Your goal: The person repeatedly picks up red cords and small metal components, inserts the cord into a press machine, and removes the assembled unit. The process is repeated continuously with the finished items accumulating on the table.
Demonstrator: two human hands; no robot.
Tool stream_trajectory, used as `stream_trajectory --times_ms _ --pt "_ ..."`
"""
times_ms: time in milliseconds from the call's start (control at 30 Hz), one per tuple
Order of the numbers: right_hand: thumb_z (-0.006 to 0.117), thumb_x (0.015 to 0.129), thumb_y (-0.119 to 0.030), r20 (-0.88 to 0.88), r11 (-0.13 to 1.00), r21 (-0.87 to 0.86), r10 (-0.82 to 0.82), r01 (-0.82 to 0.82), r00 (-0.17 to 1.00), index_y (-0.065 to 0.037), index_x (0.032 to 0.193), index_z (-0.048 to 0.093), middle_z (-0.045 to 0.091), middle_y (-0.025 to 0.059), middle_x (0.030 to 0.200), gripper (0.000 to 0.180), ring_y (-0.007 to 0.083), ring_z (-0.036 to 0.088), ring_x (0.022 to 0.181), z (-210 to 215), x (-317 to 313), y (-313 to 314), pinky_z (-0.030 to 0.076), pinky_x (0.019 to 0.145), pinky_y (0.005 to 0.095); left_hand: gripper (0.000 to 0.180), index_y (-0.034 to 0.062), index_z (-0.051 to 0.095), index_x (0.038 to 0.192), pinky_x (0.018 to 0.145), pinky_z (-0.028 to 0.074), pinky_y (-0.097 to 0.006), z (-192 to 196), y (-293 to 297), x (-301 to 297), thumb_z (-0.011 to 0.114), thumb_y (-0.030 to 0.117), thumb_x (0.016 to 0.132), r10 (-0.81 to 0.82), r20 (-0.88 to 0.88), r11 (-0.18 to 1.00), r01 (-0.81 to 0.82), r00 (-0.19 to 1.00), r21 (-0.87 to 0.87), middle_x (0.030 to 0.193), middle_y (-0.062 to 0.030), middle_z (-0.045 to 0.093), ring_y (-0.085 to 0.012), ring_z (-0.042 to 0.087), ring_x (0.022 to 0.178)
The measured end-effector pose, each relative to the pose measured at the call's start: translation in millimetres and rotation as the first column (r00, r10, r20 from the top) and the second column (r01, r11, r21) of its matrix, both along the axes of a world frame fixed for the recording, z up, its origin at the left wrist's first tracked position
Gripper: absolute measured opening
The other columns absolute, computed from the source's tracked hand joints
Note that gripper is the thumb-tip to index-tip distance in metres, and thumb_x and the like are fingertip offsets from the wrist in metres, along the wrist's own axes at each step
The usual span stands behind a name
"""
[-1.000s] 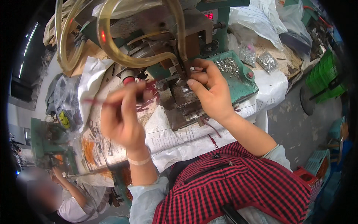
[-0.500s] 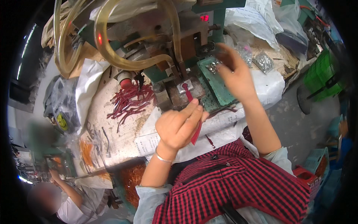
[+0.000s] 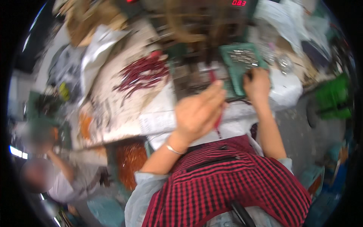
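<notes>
Head view, looking down on a cluttered bench (image 3: 159, 125) covered with printed paper sheets; the frame is motion-blurred. The left hand (image 3: 198, 111) is raised over the near edge of the bench, its fingers drawn together around a thin red wire (image 3: 218, 123), whose lower end hangs below the hand and whose upper end shows just above the fingertips, near the machine. A thin bracelet (image 3: 173, 150) circles the left wrist. The right hand (image 3: 258, 84) lies at the near edge of a green tray (image 3: 236, 73), fingers curled and touching the tray's lower right corner; whether it holds anything cannot be told from this view. The tray carries a scatter of small silvery metal parts (image 3: 242, 56) in its far half. To the left, well apart from both hands, a loose pile of dark red wires (image 3: 141, 73) rests on the paper. Behind the tray stands a dark machine (image 3: 196, 45) with a red lit display (image 3: 239, 3) at the top. A white bag (image 3: 287, 89) lies just beside the right hand, on its right. A green crate (image 3: 332, 98) stands off the bench at far right. The person wears a red-and-black checked garment (image 3: 227, 185). Another person's arm (image 3: 62, 166) appears at lower left, apart from the work.
</notes>
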State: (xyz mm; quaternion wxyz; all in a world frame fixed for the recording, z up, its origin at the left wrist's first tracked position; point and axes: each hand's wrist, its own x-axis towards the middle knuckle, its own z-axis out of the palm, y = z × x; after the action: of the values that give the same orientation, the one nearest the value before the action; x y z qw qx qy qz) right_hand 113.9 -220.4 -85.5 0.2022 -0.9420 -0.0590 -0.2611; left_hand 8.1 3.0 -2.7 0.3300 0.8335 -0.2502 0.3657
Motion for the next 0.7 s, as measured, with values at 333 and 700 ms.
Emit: stream_trajectory --times_ms 333,700 --pt "0.066 0.093 -0.007 -0.081 0.849 0.521 0.151 -0.088 0.985 -0.003 0.105 0.069 0.074 0.0084 0.095 0.014 0.0162 0.068 0.087 7.4 -2.7 -9.4 0.05 0.083 0.0294 0.011 0.0083 0.071 0.087 0.073 0.045 -0.036 8.2 156.5 -21.1 0.074 0.002 0.078 0.649 0.106 0.739 -0.658 0.753 0.147 0.088 -0.0051 0.069 -0.0261 0.061 0.079" --pt "0.065 0.095 -0.007 -0.1 0.867 0.498 0.054 0.003 0.993 0.001 0.112 0.071 0.074 0.0107 0.103 0.02 0.0169 0.068 0.095 0.5 -31.8 -38.7 0.05 0.091 0.0285 0.01 0.0057 0.074 0.092 0.072 0.052 -0.043 -98.9 249.4 26.8 0.068 0.007 0.085 0.789 0.133 0.528 -0.773 0.599 0.351 0.094 -0.0124 0.071 -0.0318 0.064 0.085"
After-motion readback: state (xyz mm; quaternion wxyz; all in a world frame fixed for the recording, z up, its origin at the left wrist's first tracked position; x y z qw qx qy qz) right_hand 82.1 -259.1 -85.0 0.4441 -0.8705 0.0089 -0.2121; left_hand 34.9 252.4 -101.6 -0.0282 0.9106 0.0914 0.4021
